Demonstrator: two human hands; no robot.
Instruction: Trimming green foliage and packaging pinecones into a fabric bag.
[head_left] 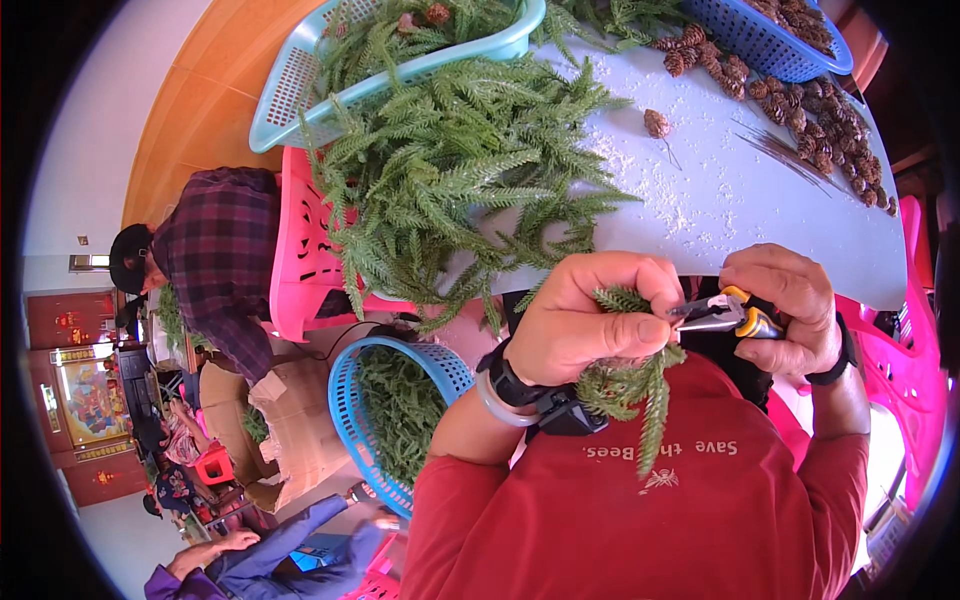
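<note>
In front of my red shirt, my left hand [590, 325] pinches a small bunch of artificial pine sprigs [625, 385], whose green tips hang below the fingers. My right hand [790, 305] is wrapped round pliers [715, 312] with yellow and black handles. Their metal jaws reach to my left fingertips at the base of the sprigs; what exactly lies between the jaws is hidden. Just beyond my hands, on the pale table [690, 180], rests a single pine cone [657, 124] on a wire stem. A large heap of green pine sprigs [440, 160] spreads over the table's left side.
A turquoise basket [400, 75] of sprigs stands far left, a blue basket [790, 45] of cones far right. Pine cones [830, 125] and thin wires [785, 152] lie at the right. A blue basket [345, 400], pink chair [300, 250] and cardboard box [305, 430] stand left, near other people [220, 250].
</note>
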